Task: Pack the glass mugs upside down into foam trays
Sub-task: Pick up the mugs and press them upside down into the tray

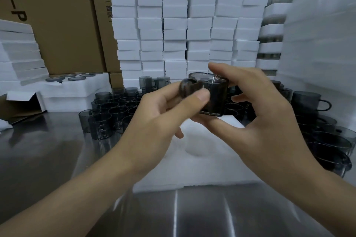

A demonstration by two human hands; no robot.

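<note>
Both hands hold 1 smoky glass mug (215, 98) in the air above the far end of the white foam tray (202, 165), clear of the foam. The left hand (159, 119) pinches the mug's handle between thumb and fingers. The right hand (260, 113) grips the body, forefinger over the rim and thumb below the base. The mug looks upright, mouth upward. The tray lies on the steel tabletop (48, 150). Left of the tray stands a crowd of loose mugs (107, 113), and more mugs (327, 140) are piled to its right. Behind the tray rises a wall of stacked foam blocks (185, 25), with cardboard boxes (63, 15) further left.
</note>
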